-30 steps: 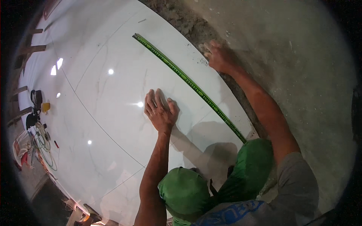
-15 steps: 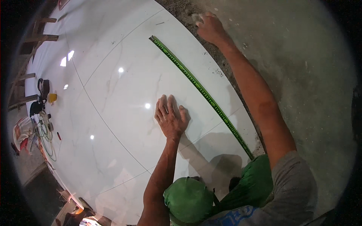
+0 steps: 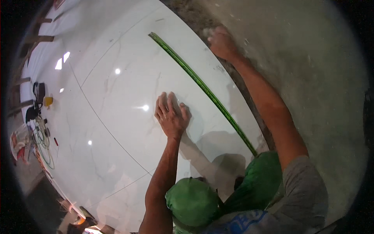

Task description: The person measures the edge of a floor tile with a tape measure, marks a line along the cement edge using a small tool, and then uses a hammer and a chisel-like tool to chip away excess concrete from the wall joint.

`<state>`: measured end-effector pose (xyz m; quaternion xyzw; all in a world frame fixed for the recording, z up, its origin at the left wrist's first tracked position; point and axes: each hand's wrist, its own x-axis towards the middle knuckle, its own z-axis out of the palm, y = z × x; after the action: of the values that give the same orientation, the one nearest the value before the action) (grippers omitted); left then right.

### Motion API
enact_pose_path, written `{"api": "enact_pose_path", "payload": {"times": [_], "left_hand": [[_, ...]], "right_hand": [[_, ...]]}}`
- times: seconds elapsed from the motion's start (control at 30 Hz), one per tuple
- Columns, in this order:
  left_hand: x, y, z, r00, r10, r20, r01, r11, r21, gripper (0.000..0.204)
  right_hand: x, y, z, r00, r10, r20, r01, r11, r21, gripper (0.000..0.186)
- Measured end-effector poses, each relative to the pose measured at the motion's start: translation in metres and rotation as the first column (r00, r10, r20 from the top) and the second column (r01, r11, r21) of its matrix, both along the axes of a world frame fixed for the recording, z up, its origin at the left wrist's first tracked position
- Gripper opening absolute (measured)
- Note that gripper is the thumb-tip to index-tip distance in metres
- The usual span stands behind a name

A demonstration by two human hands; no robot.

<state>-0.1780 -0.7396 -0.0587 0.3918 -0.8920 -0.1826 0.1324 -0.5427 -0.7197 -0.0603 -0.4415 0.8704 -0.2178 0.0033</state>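
My left hand [image 3: 171, 115] lies flat with its fingers spread on a large glossy white floor tile [image 3: 124, 85]. A long green straightedge [image 3: 202, 84] lies on the same tile, just right of that hand, running along the tile's right edge. My right hand [image 3: 221, 43] reaches far out to that edge, where the tile meets the grey mortar bed [image 3: 304, 70]. Its fingers are curled, with something pale at the fingertips that I cannot make out. My knees in green trousers [image 3: 193, 202] rest on the tile near me.
More white tiles with thin joints [image 3: 105, 124] stretch to the left. A pile of tools and coiled cords [image 3: 39, 128] with a small yellow object [image 3: 47, 101] lies at the far left. Wooden pieces [image 3: 41, 39] stand at the upper left. Rough grey screed fills the right side.
My right hand has reached farther along the tile's edge, toward the straightedge's far end. My left hand stays flat on the tile. The view has shifted slightly.
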Motion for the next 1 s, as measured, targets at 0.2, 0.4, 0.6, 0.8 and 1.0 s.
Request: {"api": "enact_pose_path", "payload": {"times": [0.2, 0.4, 0.6, 0.8, 1.0], "left_hand": [[0.005, 0.002, -0.004, 1.0, 0.009, 0.028, -0.007, 0.999, -0.048, 0.057], [0.006, 0.005, -0.003, 1.0, 0.012, -0.006, -0.012, 0.999, -0.052, 0.053], [0.009, -0.002, -0.003, 0.999, -0.024, -0.022, 0.021, 0.99, -0.141, 0.052], [-0.003, 0.018, -0.024, 0.985, -0.174, -0.015, 0.165, 0.953, -0.256, 0.051], [0.048, -0.042, -0.046, 0.859, -0.51, 0.04, 0.469, 0.756, -0.456, 0.042]], "right_hand": [[0.025, 0.048, 0.015, 0.979, -0.073, 0.189, 0.042, 0.986, 0.164, 0.043], [0.038, 0.13, 0.017, 0.986, -0.038, 0.164, -0.017, 0.946, 0.323, 0.042], [0.047, 0.143, 0.005, 0.973, -0.045, 0.227, -0.036, 0.939, 0.342, 0.041], [0.022, 0.214, -0.014, 0.894, 0.015, 0.447, -0.086, 0.987, 0.139, 0.04], [0.156, 0.342, 0.1, 0.954, 0.269, 0.135, -0.294, 0.926, 0.238, 0.039]]}}
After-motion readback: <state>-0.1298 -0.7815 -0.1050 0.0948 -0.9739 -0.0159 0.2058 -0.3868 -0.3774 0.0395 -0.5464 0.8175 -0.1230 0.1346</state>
